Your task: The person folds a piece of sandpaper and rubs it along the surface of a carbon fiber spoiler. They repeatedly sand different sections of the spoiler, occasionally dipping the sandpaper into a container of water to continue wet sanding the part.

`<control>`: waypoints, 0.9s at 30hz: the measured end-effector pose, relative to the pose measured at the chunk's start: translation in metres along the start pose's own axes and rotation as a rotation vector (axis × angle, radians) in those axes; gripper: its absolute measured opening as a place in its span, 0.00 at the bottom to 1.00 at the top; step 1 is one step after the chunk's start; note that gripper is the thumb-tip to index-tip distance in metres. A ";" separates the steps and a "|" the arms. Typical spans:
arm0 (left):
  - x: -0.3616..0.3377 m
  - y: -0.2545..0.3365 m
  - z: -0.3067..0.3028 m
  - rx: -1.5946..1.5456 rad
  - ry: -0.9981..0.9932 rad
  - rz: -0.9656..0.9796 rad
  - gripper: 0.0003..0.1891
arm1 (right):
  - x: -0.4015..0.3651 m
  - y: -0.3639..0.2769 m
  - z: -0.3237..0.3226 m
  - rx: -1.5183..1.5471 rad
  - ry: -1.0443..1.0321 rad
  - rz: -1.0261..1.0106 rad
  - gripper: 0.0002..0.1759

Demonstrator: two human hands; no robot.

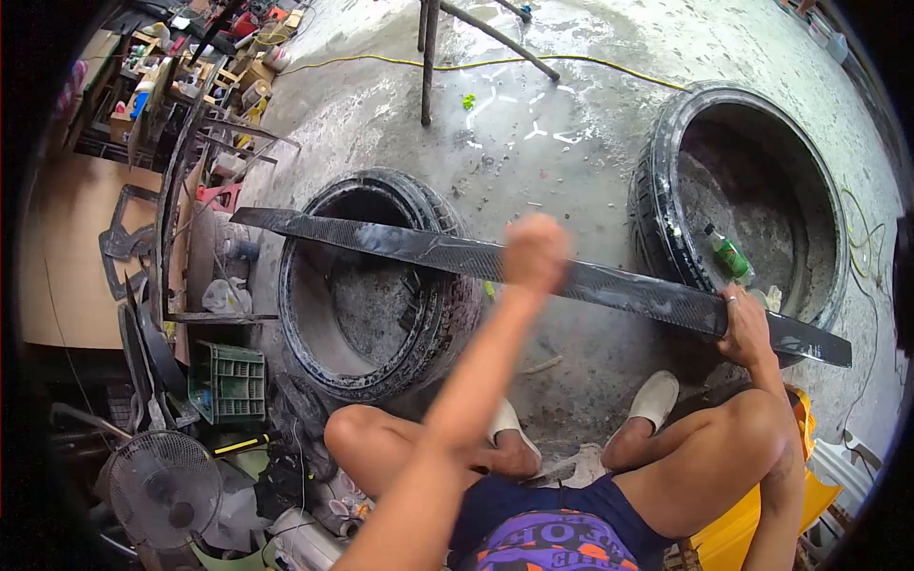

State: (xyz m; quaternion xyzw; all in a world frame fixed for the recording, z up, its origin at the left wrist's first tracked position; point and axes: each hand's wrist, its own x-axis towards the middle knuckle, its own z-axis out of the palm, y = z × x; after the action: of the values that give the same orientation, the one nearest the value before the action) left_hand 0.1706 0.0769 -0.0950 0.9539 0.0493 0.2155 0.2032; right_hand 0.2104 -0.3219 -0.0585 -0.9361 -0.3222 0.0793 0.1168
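Observation:
A long, narrow dark panel [438,249] with a carbon-fibre weave lies slantwise in front of me, whitish smears along its face. It spans two tyres, the left tyre [293,328] and the right tyre [666,128]. My right hand [747,328], a ring on one finger, grips the panel near its right end. Blurred by motion, my left hand [535,252] is curled like a fist over the middle of the panel; what its fingers hold, if anything, is hidden.
A green-labelled bottle [729,253] lies inside the right tyre. At lower left are a standing fan [167,487] and a green crate [228,383]. A yellow hose [476,65] crosses the concrete floor, near metal legs [428,67]. Cluttered shelves [152,105] fill the upper left.

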 end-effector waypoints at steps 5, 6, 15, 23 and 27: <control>0.008 -0.119 -0.083 0.267 0.120 -0.459 0.17 | -0.003 0.000 0.004 -0.042 0.025 -0.017 0.39; 0.005 -0.098 -0.063 0.209 0.140 -0.424 0.16 | -0.001 -0.001 0.002 -0.061 0.045 -0.032 0.38; -0.006 -0.025 -0.007 -0.061 0.087 -0.088 0.13 | 0.000 -0.001 -0.002 -0.002 0.005 -0.007 0.35; -0.030 -0.151 -0.114 0.157 0.272 -0.488 0.18 | -0.010 0.001 0.002 -0.014 0.103 -0.053 0.33; -0.104 -0.083 -0.150 -0.227 0.194 -0.637 0.20 | -0.033 0.015 -0.018 -0.020 0.258 -0.138 0.41</control>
State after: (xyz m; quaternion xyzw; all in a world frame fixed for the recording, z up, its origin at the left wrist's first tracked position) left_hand 0.0113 0.1883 -0.0458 0.8370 0.3393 0.2351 0.3593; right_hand 0.1973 -0.3568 -0.0432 -0.9152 -0.3689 -0.0532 0.1530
